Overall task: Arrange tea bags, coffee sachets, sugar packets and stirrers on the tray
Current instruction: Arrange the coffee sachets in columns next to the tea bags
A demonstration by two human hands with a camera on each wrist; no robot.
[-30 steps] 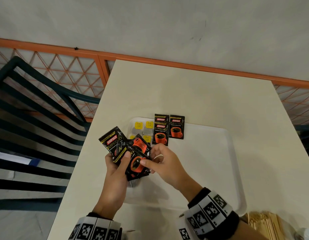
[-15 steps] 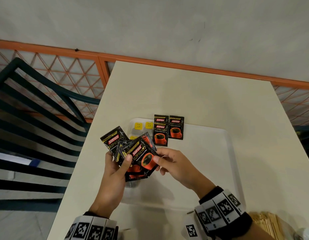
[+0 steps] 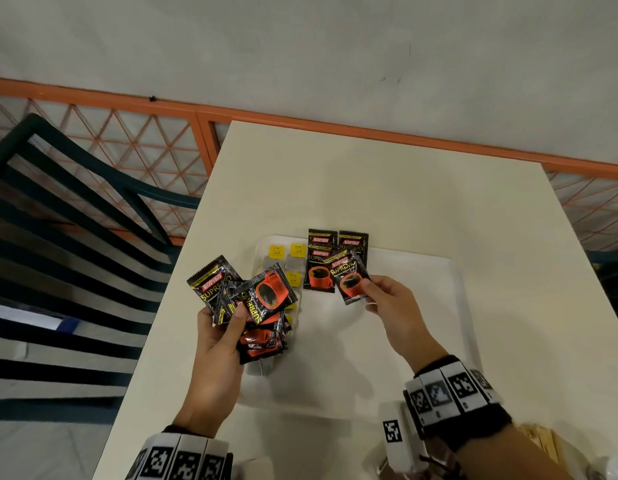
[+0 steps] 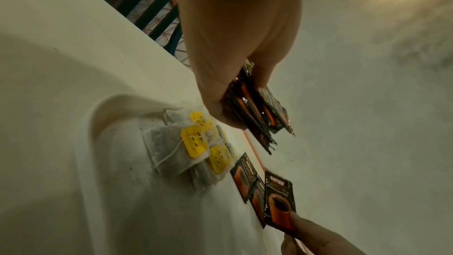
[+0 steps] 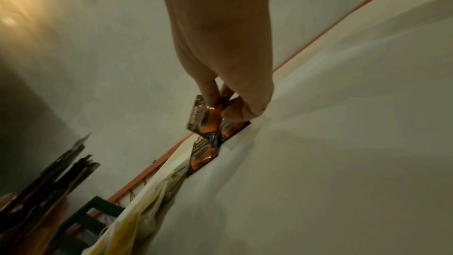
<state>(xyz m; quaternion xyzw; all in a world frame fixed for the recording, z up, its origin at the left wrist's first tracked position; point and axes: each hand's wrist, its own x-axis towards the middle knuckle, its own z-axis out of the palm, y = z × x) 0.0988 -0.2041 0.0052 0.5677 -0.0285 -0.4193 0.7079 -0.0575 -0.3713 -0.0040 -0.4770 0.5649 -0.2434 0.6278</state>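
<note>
My left hand (image 3: 224,327) grips a fanned stack of black-and-orange coffee sachets (image 3: 252,299) above the left end of the white tray (image 3: 439,306); the left wrist view shows the stack (image 4: 257,111) edge-on under the thumb. My right hand (image 3: 387,303) pinches a single coffee sachet (image 3: 349,280) by its lower corner, just over the sachets lying at the tray's far edge (image 3: 321,261). In the right wrist view that sachet (image 5: 203,115) hangs between thumb and fingers. Tea bags with yellow tags (image 4: 193,143) lie in the tray's far left corner (image 3: 286,252).
The tray sits on a cream table (image 3: 404,188) against an orange lattice railing (image 3: 127,147). A dark green slatted chair (image 3: 58,237) stands to the left. Wooden stirrers (image 3: 542,441) lie near the front right corner.
My right hand has pulled one sachet off the stack and carried it right and away, to the sachets at the tray's far edge. The left hand has stayed put with the stack.
</note>
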